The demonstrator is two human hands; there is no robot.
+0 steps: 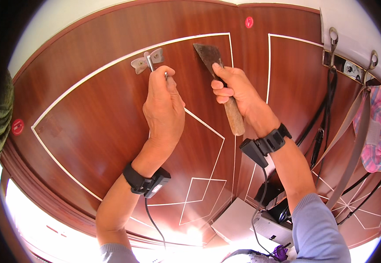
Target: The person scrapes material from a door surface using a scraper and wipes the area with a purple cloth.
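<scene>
On the reddish-brown wooden panel (pixel 111 101) sits a metal wall hook (pixel 140 63) with a wing-shaped plate and a silver prong. The lower part of that prong is wrapped in the fingers of my left hand (pixel 163 105), which hide its end. My right hand (pixel 236 90) grips a scraper (pixel 209 56) by its worn wooden handle, thumb near the dark, flat blade. The blade tilts up and left, to the right of the hook, and a gap lies between them.
More metal hooks (pixel 333 37) on a rail at the right carry belts (pixel 360 140) and a pink plaid cloth item (pixel 377 131). Red round stickers (pixel 249 22) and white line trim mark the panels. A pale box (pixel 236 221) stands below; green fabric (pixel 4 114) hangs far left.
</scene>
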